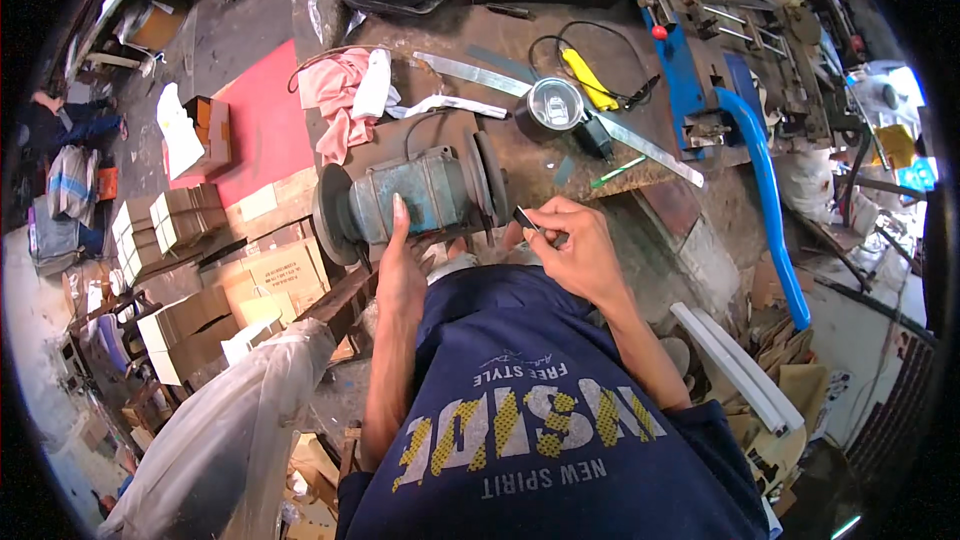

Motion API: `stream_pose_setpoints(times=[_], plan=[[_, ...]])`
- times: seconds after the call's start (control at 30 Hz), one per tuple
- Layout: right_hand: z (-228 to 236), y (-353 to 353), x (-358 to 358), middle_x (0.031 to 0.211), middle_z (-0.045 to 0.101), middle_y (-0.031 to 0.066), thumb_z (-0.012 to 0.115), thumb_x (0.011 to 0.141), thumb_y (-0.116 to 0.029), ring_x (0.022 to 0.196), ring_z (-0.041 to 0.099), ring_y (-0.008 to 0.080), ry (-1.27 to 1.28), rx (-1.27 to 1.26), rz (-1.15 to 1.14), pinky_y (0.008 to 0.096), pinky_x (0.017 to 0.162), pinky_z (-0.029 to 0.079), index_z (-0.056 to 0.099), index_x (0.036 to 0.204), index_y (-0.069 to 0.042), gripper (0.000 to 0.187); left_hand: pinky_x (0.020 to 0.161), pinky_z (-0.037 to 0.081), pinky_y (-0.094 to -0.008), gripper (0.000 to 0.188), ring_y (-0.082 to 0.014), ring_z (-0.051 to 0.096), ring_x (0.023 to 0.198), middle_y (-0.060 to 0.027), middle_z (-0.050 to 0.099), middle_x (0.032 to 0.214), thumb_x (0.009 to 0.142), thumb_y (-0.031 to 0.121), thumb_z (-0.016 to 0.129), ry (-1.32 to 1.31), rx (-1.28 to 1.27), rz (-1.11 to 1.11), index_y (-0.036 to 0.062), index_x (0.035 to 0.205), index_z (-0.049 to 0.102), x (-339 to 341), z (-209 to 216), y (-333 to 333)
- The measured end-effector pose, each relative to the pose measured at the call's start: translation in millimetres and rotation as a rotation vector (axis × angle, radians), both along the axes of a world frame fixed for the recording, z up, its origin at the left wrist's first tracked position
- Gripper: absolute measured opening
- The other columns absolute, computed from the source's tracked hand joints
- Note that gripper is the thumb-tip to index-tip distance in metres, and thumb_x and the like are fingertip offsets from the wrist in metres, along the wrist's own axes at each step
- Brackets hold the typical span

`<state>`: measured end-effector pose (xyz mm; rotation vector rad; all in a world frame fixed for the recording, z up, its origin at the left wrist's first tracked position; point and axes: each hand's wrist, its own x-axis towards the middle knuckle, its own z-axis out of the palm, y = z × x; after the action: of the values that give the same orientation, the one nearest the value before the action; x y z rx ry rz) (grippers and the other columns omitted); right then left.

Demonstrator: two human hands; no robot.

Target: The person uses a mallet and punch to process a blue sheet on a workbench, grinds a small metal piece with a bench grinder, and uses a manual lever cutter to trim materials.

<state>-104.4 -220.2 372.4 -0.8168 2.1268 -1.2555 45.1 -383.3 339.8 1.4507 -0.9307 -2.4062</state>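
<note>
A blue-green bench grinder [412, 195] with a dark round wheel at each end sits at the table's near edge, in front of me. My left hand [400, 270] rests at the front of its body, one digit stretched up over the casing; the other fingers are hidden. Beside the right wheel [487, 178], my right hand [580, 248] pinches a small flat dark piece with a pale edge [525, 219]. The piece is close to the wheel; whether they touch I cannot tell.
Behind the grinder lie pink and white cloths [340, 95], a long metal ruler [645, 148], a clear-topped round lamp [555, 105] and a yellow-handled tool [588, 78]. A blue machine lever [770, 210] curves down at right. Cardboard boxes [185, 330] stand at left, near plastic sheeting [215, 440].
</note>
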Motion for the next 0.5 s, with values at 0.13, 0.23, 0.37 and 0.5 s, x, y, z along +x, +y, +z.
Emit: stream_pose_setpoints(times=[0.13, 0.23, 0.37, 0.5], plan=[[0, -3, -1, 0.071, 0.058, 0.0119, 0.066, 0.08, 0.0, 0.054, 0.051, 0.0151, 0.013, -0.001, 0.035, 0.0303, 0.051, 0.04, 0.069, 0.099, 0.008, 0.021, 0.098, 0.038, -0.037, 0.081, -0.0213, 0.057, 0.112, -0.0124, 0.061, 0.12, 0.086, 0.068, 0.058, -0.014, -0.013, 0.009, 0.0011, 0.131, 0.053, 2, -5, 0], [1, -5, 1, 0.071, 0.058, 0.0127, 0.065, 0.08, -0.001, 0.055, 0.054, 0.0172, -0.002, 0.021, 0.06, 0.0309, 0.051, 0.042, 0.069, 0.099, 0.008, 0.022, 0.098, 0.039, -0.0372, 0.079, -0.0213, 0.056, 0.112, -0.0118, 0.061, 0.119, 0.087, 0.067, 0.058, 0.006, -0.006, -0.002, 0.0011, 0.13, 0.054, 3, -5, -1], [1, -11, 3, 0.073, 0.06, 0.0153, 0.065, 0.078, -0.001, 0.057, 0.058, 0.0216, 0.049, 0.028, 0.062, 0.0323, 0.053, 0.046, 0.068, 0.098, 0.01, 0.023, 0.096, 0.043, -0.0374, 0.076, -0.0211, 0.058, 0.109, -0.0117, 0.062, 0.116, 0.087, 0.064, 0.06, 0.011, 0.004, 0.028, 0.0005, 0.128, 0.054, -2, 1, -1], [4, -16, 7, 0.074, 0.06, 0.0167, 0.066, 0.077, -0.001, 0.058, 0.06, 0.024, 0.076, 0.05, 0.053, 0.0332, 0.055, 0.047, 0.069, 0.098, 0.01, 0.023, 0.095, 0.046, -0.0372, 0.072, -0.0208, 0.06, 0.107, -0.0122, 0.063, 0.115, 0.089, 0.061, 0.061, 0.02, 0.008, 0.054, 0.0002, 0.128, 0.054, 0, 1, -1]])
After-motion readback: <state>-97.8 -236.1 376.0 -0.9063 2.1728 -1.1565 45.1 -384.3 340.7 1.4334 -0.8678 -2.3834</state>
